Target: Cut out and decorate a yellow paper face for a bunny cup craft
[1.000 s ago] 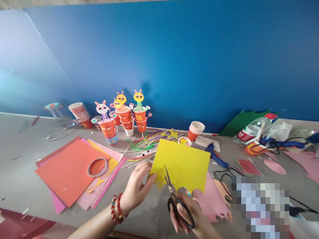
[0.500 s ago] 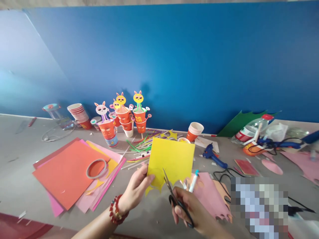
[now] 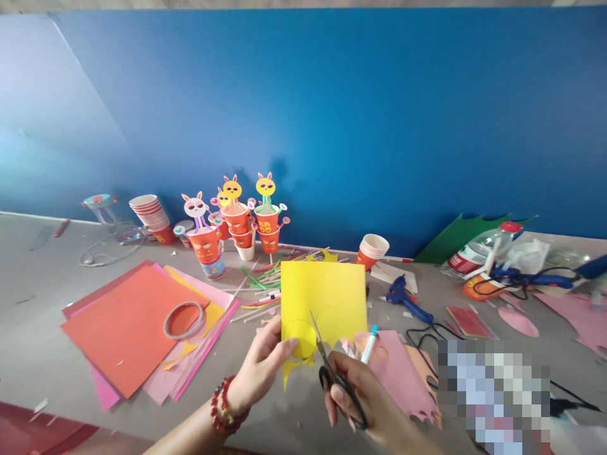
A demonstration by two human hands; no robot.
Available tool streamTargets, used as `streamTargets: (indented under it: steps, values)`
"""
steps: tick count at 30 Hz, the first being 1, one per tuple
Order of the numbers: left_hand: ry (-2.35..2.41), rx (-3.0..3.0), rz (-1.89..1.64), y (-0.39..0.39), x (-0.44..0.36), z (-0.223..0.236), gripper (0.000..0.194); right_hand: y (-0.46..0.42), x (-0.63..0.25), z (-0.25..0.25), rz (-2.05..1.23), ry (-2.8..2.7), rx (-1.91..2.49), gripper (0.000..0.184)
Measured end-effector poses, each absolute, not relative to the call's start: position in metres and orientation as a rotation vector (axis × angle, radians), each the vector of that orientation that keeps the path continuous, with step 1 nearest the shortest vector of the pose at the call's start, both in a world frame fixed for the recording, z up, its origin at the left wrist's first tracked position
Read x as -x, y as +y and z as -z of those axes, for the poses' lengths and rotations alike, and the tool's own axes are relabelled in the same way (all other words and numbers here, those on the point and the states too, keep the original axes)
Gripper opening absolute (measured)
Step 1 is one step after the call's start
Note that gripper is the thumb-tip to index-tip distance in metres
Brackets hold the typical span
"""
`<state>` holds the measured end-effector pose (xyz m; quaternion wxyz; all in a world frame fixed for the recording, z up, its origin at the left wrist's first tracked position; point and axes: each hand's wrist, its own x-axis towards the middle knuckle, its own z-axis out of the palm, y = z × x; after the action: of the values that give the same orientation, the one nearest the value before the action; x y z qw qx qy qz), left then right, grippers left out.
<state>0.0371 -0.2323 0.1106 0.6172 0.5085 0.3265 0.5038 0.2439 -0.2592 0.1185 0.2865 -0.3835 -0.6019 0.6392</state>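
Note:
A yellow sheet of paper is held up over the table by my left hand, its thumb on the front at the lower left corner. Near that thumb a round yellow disc shows, with a cut edge and ragged scraps along the bottom. My right hand grips black-handled scissors by the loops. The blades point up and left, against the sheet just right of the disc. Faint drawn curves mark the paper beside the blades. Parts of my left fingers are hidden behind the sheet.
Coloured sheets with a tape roll lie at left. Rabbit-faced paper cups stand at the back, a cup stack right of them. A blue glue gun, a marker and pink paper lie at right.
The yellow sheet has turned and shifted left, now facing me more squarely. The disc's outline has come apart more visibly from the sheet. The scissors stay near the same spot, uncovering the marker.

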Motion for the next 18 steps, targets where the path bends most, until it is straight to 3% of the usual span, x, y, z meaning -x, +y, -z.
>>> streamTargets:
  steps: [18]
  values:
    - [0.688,-1.191,-1.081,-0.2340,-0.0394,-0.1136,0.029,-0.2592,-0.2432,-0.1261,-1.747,-1.641,0.968,0.059]
